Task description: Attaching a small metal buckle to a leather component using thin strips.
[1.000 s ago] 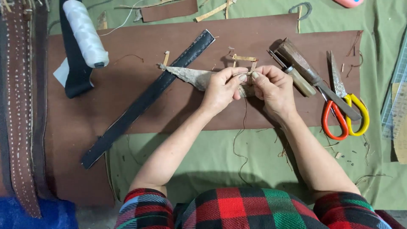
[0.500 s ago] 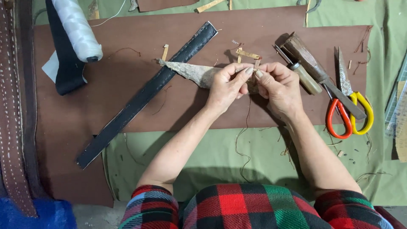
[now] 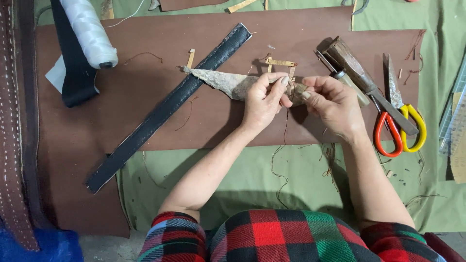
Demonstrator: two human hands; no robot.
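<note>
My left hand (image 3: 263,101) and my right hand (image 3: 331,103) meet over a brown leather sheet (image 3: 145,63). Between their fingertips they pinch the wide end of a pale, mottled, pointed leather piece (image 3: 221,81), whose tip points left. A thin dark thread (image 3: 280,160) hangs down from where the fingers meet, over the green cloth (image 3: 242,170). The part of the piece inside the fingers is hidden.
A long black stitched strap (image 3: 170,104) lies diagonally left of the hands. A white thread spool (image 3: 90,34) rests on a black strip at upper left. Wooden-handled tools (image 3: 352,68) and scissors with red and yellow handles (image 3: 395,121) lie to the right. Brown stitched belts (image 3: 12,121) run along the left edge.
The hands stay together on the pale piece, with only small finger shifts. The camera view has drifted slightly; nothing on the table moved.
</note>
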